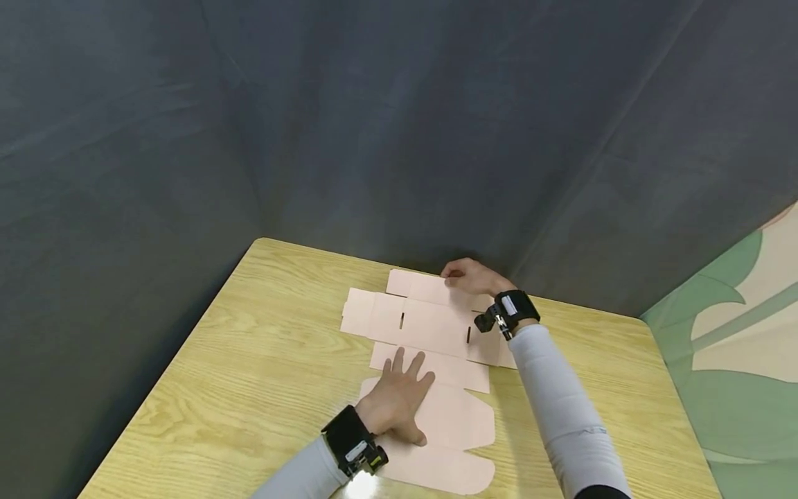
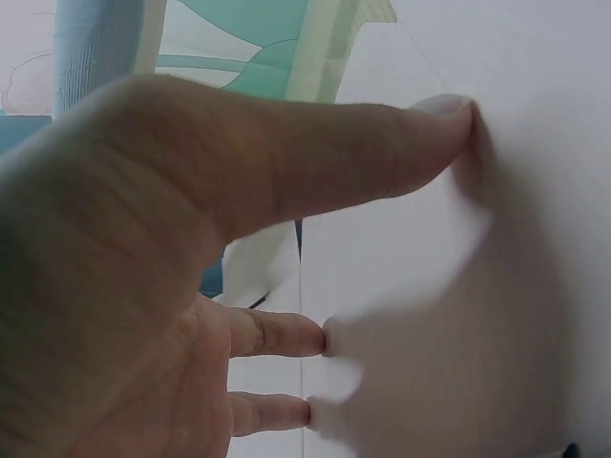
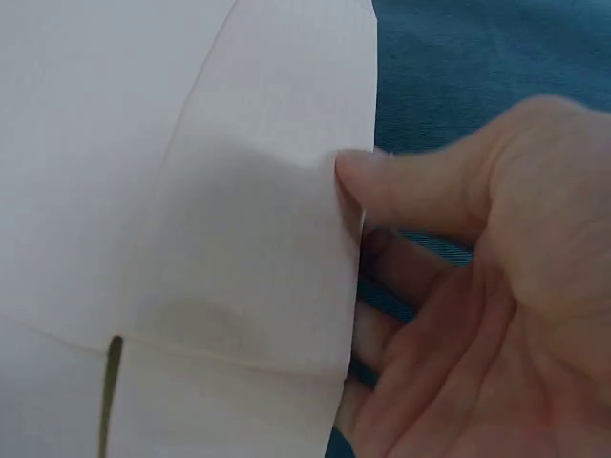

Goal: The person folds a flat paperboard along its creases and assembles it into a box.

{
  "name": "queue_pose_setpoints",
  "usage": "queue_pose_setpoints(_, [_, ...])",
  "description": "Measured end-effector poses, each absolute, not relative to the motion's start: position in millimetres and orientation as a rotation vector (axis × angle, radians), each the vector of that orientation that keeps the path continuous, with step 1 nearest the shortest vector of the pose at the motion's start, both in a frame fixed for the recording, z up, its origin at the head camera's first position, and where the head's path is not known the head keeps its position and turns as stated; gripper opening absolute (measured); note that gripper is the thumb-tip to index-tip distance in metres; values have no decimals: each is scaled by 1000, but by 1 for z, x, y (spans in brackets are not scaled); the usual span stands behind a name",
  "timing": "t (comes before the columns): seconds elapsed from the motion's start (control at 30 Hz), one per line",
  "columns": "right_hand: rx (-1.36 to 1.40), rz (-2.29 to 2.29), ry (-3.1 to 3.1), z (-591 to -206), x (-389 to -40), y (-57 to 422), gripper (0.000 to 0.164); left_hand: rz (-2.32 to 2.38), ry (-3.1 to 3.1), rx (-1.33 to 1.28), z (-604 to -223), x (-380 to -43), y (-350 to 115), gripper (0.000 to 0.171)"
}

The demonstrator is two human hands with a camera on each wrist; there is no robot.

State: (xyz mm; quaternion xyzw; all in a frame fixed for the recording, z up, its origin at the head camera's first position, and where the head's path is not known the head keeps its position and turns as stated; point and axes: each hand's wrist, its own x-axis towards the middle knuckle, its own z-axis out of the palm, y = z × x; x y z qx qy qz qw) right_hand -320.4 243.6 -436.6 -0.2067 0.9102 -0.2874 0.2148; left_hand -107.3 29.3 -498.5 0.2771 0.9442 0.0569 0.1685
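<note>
We're watching the left hand (image 2: 162, 229) spread on pale card (image 2: 382, 253), thumb (image 2: 334, 153) stretched out, two fingertips (image 2: 307, 336) touching near a fine line (image 2: 303, 277); past the desk's edge (image 2: 329, 38), we catch a green-patterned backdrop (image 2: 258, 19).

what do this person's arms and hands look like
The left hand and right hand are bare, without gloves. The left sleeve and right sleeve are pale grey, the right one with a black band at the picture's bottom edge. The left wrist strap and right wrist strap are black, each with a whitish patch and a small dark camera.
</note>
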Motion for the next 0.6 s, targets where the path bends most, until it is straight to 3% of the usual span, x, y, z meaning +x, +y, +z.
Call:
queue_pose_setpoints(0.13, [-599, -750, 2520, -428, -311, 245, 25, 174, 2676, 797, -498, -106, 29, 111])
queue_pose_setpoints(0.27, [-674, -706, 2528, -417, -300, 243, 13, 197, 2663, 797, -497, -106, 27, 112])
queue_pose_setpoints(0.6, [-820, -595, 2554, -392, -271, 233, 16, 225, 2659, 847, -502, -109, 21, 112])
